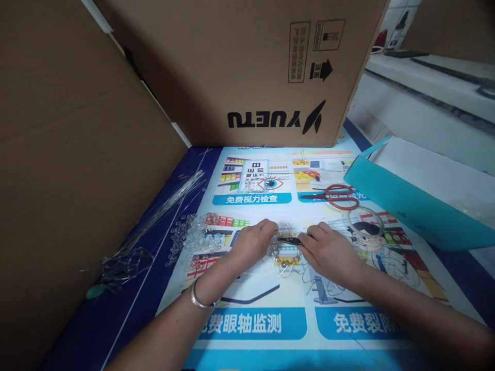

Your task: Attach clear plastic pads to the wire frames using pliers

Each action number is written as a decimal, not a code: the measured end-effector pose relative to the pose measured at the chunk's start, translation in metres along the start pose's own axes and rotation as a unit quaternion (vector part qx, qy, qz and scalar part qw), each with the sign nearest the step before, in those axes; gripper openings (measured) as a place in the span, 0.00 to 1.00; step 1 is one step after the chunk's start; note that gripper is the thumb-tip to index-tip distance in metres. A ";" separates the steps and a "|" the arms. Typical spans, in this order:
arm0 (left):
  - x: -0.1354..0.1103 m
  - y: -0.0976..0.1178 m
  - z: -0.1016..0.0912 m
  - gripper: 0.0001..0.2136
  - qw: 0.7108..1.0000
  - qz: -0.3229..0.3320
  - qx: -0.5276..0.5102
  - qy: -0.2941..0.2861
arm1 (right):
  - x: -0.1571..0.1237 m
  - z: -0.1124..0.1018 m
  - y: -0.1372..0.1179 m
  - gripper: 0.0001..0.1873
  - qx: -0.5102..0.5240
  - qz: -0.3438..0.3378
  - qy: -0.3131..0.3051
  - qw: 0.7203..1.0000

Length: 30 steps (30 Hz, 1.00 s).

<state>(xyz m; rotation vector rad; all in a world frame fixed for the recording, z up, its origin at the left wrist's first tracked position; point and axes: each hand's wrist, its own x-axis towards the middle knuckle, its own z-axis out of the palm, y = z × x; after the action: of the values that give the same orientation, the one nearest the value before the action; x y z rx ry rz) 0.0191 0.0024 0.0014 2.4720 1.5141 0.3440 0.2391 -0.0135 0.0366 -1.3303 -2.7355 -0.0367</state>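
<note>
My right hand [330,252] is closed around the handles of small dark pliers [289,240], whose jaws point left toward my left fingertips. With its fingers pinched together, my left hand [253,241] holds a piece of looped wire with clear beads [285,262]. Thin wire loops spread out below the pliers, and my fingers hide part of the piece. Left of my left hand lies a spread of clear round beads [199,238]. Red-handled scissors [336,197] lie beyond my right hand, with a coil of clear line [365,221] beside them.
A bundle of thin silvery wires [166,211] lies at the left, ending in tangled loops. Large cardboard panels [247,67] stand at the back and left. A turquoise open box [417,201] sits at the right. A printed sheet [251,355] covers the table.
</note>
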 end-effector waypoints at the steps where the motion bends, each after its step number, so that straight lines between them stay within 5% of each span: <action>1: 0.000 0.000 0.000 0.08 1.000 0.001 0.003 0.001 | 0.000 -0.001 0.000 0.14 -0.004 -0.003 0.001 1.000; 30: -0.001 -0.005 0.003 0.06 0.992 0.097 0.067 0.037 | 0.012 0.007 0.020 0.14 -0.010 -0.072 0.004 0.997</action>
<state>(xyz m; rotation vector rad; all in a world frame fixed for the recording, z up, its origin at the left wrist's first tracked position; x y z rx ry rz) 0.0149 0.0034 -0.0029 2.7498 1.3696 0.3828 0.2468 0.0088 0.0301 -1.1316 -2.8272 -0.0813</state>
